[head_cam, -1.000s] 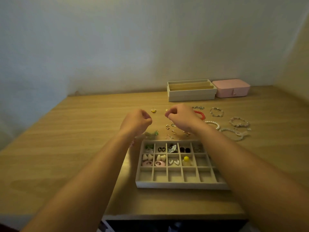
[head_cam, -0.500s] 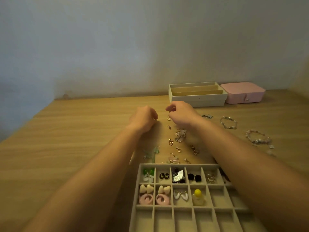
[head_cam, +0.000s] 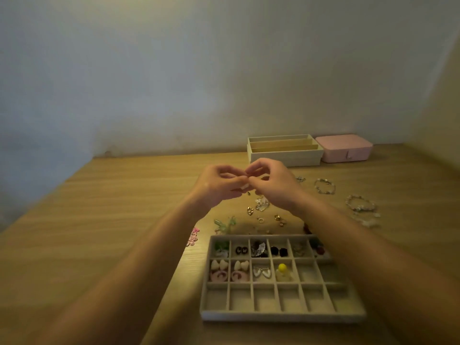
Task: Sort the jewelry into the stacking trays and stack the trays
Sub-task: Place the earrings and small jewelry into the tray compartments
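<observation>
The left hand (head_cam: pixel 219 186) and the right hand (head_cam: pixel 277 186) are held up over the table (head_cam: pixel 124 220), beyond the grid tray (head_cam: pixel 281 316). The fingers of both hands are curled, and the thumb and forefinger tips of both meet on a small piece (head_cam: pixel 247 177). It is too tiny and blurred to identify, though it is probably an earring being paired or fastened. The main risk is a slip. Held only by fingertips in mid-air, the piece could drop into the loose earrings (head_cam: pixel 250 210) scattered directly below. It would be hard to pick out there, and it might bounce into an already filled compartment. A second risk comes from the right forearm, which crosses the tray's far right corner. If it dropped or swept sideways, it could nudge the tray and mix the sorted pairs across the dividers. The bracelets (head_cam: pixel 324 186) lie well apart to the right and look safe from either hand. The slotted tray (head_cam: pixel 286 159) waits by the wall, so stacking is some way off.
</observation>
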The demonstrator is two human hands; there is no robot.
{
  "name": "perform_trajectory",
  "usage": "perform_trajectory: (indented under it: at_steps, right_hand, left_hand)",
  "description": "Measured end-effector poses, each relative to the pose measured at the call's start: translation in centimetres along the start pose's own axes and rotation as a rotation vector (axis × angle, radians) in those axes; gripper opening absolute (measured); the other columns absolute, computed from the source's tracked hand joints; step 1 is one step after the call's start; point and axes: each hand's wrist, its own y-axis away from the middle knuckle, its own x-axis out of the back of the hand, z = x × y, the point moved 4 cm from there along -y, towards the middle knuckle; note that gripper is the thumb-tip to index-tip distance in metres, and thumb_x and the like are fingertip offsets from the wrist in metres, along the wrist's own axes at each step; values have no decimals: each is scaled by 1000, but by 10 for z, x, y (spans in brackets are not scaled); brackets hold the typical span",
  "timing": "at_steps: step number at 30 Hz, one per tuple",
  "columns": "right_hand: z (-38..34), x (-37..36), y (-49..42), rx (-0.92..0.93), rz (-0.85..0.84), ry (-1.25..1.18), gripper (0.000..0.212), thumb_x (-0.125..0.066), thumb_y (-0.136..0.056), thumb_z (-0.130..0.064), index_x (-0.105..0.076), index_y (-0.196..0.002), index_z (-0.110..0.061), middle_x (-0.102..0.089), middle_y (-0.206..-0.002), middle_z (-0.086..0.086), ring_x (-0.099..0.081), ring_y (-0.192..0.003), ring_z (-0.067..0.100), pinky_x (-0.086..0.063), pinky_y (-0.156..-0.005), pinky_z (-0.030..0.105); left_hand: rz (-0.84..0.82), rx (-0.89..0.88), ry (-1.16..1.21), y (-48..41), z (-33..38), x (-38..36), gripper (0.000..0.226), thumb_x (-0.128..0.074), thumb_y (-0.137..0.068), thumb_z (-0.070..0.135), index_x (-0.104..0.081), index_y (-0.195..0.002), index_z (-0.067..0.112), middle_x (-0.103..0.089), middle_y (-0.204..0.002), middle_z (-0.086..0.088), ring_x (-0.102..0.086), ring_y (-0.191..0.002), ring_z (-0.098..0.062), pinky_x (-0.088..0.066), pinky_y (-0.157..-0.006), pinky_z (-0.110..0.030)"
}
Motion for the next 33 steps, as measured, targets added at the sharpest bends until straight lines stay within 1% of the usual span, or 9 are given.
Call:
perform_trajectory:
  at_steps: [4,9,12,19,21,24,26,28,33]
  right_hand:
    - [-15,14,34,-9,-49,-114,19,-72,-93,-20,-65,-111,-18,-70,-102,2,-73,-90,18,-64,-77,35]
    - [-25,21,68,-16,-106,-106,26,-79,-88,-29,-68,-107,-17,-74,-94,0,-74,-81,13,-63,-71,30]
    - [-28,28,86,-16,-92,-100,21,-76,-91,-26,-67,-107,-15,-75,-91,2,-75,-77,17,-64,-70,33]
    - [-23,42,109,-9,-125,44,13,-75,-91,-18,-72,-101,-12,-75,-85,2,-75,-71,15,-62,-63,27]
    - [-19,46,111,-28,-150,99,11,-77,-89,-18,-73,-98,-13,-76,-83,1,-75,-70,14,-62,-62,26]
    - [-10,50,114,-97,-237,149,8,-78,-88,-20,-73,-94,-17,-76,-86,0,-75,-75,14,-59,-61,23]
    - [-2,48,118,-142,-321,195,10,-80,-87,-26,-75,-94,-21,-75,-89,-3,-72,-81,14,-55,-62,19]
    - [6,45,120,-163,-384,251,11,-80,-86,-31,-77,-94,-25,-72,-92,-5,-68,-87,12,-52,-63,17]
    - [19,35,123,-175,-431,238,11,-82,-82,-37,-80,-90,-30,-72,-93,-5,-67,-92,13,-56,-76,27]
  left_hand:
    - [11,55,162,38,7,-7,46,-78,-74,27,-65,-111,3,-75,-102,-16,-75,-95,-29,-59,-73,-26]
    - [-21,47,252,71,6,-26,24,-73,-86,19,-70,-102,2,-75,-95,-14,-74,-90,-25,-59,-75,-25]
    - [-45,60,333,87,6,-36,12,-67,-92,7,-71,-103,3,-75,-92,-13,-73,-85,-21,-59,-72,-23]
    - [-14,38,243,110,3,-53,17,-73,-85,0,-72,-102,2,-76,-96,-18,-75,-85,-25,-60,-74,-25]
    - [22,19,143,112,1,-57,13,-75,-86,1,-73,-98,5,-76,-93,-17,-75,-80,-23,-60,-71,-25]
    - [91,-98,-365,109,-5,-57,7,-78,-87,15,-78,-92,19,-76,-86,1,-70,-76,-11,-56,-67,-23]
    - [48,-135,-591,109,-10,-63,5,-78,-86,23,-80,-90,27,-72,-83,9,-64,-76,-4,-52,-69,-24]
    - [-11,-131,-688,110,-15,-68,7,-78,-86,26,-80,-90,30,-70,-81,10,-62,-75,-6,-50,-68,-28]
    - [-80,-136,-814,108,-22,-73,7,-78,-83,29,-80,-89,32,-69,-79,10,-62,-76,-11,-49,-66,-29]
